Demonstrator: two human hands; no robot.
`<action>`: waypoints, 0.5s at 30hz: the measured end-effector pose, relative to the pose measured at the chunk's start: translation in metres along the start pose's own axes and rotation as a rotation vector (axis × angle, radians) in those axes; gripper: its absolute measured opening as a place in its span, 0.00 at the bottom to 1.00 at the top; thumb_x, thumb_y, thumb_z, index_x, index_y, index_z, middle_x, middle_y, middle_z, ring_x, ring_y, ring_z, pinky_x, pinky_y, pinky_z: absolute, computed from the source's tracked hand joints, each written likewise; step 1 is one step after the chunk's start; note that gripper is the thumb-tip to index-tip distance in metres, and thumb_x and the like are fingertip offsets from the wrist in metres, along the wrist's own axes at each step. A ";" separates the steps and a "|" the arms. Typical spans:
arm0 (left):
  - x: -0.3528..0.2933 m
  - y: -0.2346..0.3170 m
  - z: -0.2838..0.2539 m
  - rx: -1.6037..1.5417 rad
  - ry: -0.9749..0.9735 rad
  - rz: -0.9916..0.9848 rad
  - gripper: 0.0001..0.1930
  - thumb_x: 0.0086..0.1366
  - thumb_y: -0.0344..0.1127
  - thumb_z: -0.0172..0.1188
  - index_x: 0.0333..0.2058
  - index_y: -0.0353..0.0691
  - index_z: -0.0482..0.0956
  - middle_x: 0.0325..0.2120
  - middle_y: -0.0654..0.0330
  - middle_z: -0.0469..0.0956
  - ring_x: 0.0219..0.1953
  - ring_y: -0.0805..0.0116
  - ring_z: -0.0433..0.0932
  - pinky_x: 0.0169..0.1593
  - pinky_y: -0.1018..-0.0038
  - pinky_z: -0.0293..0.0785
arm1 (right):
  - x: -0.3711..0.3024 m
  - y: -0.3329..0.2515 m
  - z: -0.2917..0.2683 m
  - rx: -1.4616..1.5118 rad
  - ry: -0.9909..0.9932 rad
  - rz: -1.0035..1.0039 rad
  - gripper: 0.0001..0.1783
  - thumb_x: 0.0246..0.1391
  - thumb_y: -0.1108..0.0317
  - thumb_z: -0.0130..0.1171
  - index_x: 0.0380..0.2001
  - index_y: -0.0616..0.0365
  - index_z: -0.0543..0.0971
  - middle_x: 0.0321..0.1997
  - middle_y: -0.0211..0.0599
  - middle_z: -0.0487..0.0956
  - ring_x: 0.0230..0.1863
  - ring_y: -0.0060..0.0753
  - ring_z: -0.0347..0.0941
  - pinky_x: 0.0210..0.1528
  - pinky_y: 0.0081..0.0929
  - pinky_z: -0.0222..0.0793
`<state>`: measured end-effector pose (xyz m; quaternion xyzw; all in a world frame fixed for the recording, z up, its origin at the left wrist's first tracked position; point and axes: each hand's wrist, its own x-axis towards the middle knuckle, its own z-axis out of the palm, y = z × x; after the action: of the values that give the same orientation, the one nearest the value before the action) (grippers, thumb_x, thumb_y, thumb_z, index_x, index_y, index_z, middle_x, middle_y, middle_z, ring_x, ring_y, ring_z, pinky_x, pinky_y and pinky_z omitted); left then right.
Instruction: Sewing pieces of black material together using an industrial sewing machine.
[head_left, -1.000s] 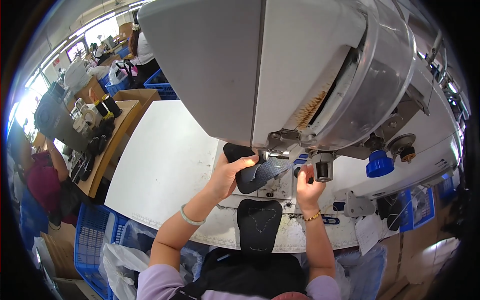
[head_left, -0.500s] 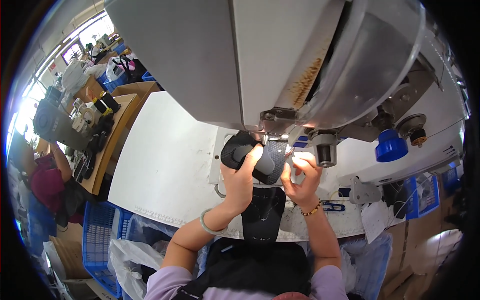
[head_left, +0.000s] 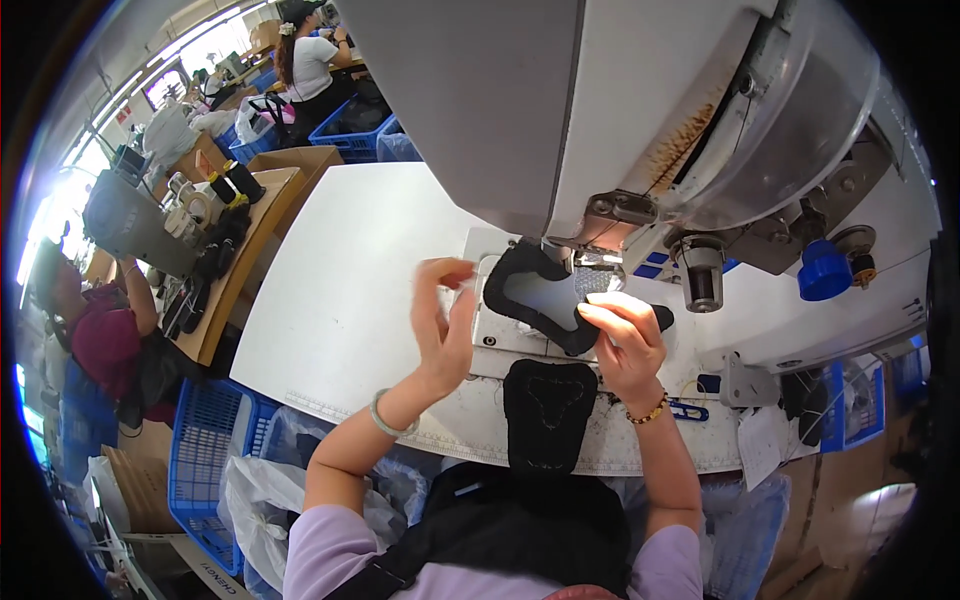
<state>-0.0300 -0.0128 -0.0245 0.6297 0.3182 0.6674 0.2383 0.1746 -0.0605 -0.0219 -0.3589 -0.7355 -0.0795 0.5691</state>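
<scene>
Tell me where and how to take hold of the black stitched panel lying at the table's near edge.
Pinch the black stitched panel by its near end, coming from the person's side, thumb above and fingers below. It lies flat, so its face offers little to grasp, but that end reaches the near edge of the white table, where fingers can probably slip under.

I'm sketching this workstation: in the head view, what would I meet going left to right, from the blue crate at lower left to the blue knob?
Blue crate, left hand, curved black piece, right hand, metal cylinder, blue knob.
</scene>
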 end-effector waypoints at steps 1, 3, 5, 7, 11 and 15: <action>0.006 -0.003 -0.012 0.306 -0.012 0.363 0.17 0.48 0.22 0.52 0.40 0.34 0.71 0.37 0.53 0.71 0.37 0.61 0.69 0.43 0.69 0.64 | 0.000 0.000 0.001 0.002 0.007 -0.004 0.19 0.37 0.86 0.58 0.34 0.55 0.81 0.38 0.34 0.78 0.41 0.33 0.73 0.44 0.25 0.71; 0.004 -0.003 -0.015 0.499 -0.136 0.660 0.21 0.47 0.23 0.54 0.43 0.39 0.73 0.43 0.57 0.72 0.46 0.62 0.70 0.50 0.65 0.64 | 0.001 0.000 0.004 0.024 0.011 -0.005 0.20 0.36 0.88 0.57 0.34 0.55 0.80 0.38 0.34 0.78 0.41 0.33 0.73 0.44 0.25 0.71; 0.002 0.006 -0.006 0.626 -0.311 0.822 0.22 0.50 0.25 0.55 0.47 0.41 0.74 0.48 0.61 0.72 0.54 0.64 0.68 0.58 0.65 0.62 | 0.005 0.003 0.002 0.007 0.028 -0.046 0.22 0.35 0.87 0.58 0.36 0.54 0.80 0.39 0.32 0.77 0.36 0.29 0.74 0.37 0.22 0.71; 0.008 0.012 0.006 0.605 -0.380 0.855 0.21 0.50 0.25 0.57 0.46 0.40 0.74 0.46 0.60 0.74 0.52 0.64 0.71 0.56 0.65 0.64 | 0.007 0.005 0.000 -0.014 0.047 -0.091 0.24 0.33 0.86 0.59 0.38 0.52 0.80 0.39 0.30 0.77 0.32 0.25 0.74 0.30 0.18 0.71; 0.022 0.025 0.017 0.531 -0.449 0.939 0.15 0.50 0.25 0.57 0.40 0.35 0.77 0.39 0.57 0.77 0.43 0.62 0.77 0.47 0.68 0.74 | 0.008 0.007 -0.005 -0.117 0.021 -0.152 0.23 0.33 0.83 0.61 0.37 0.51 0.80 0.39 0.26 0.78 0.29 0.25 0.70 0.34 0.23 0.66; 0.029 0.041 0.018 0.538 -0.492 0.979 0.14 0.46 0.25 0.56 0.36 0.32 0.78 0.35 0.56 0.78 0.38 0.62 0.78 0.42 0.71 0.78 | 0.009 0.015 -0.012 -0.120 -0.003 -0.195 0.16 0.36 0.80 0.61 0.33 0.54 0.77 0.37 0.28 0.79 0.34 0.33 0.70 0.41 0.29 0.65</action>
<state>-0.0114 -0.0177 0.0253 0.8768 0.0846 0.4305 -0.1970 0.1927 -0.0524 -0.0143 -0.3191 -0.7618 -0.1779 0.5349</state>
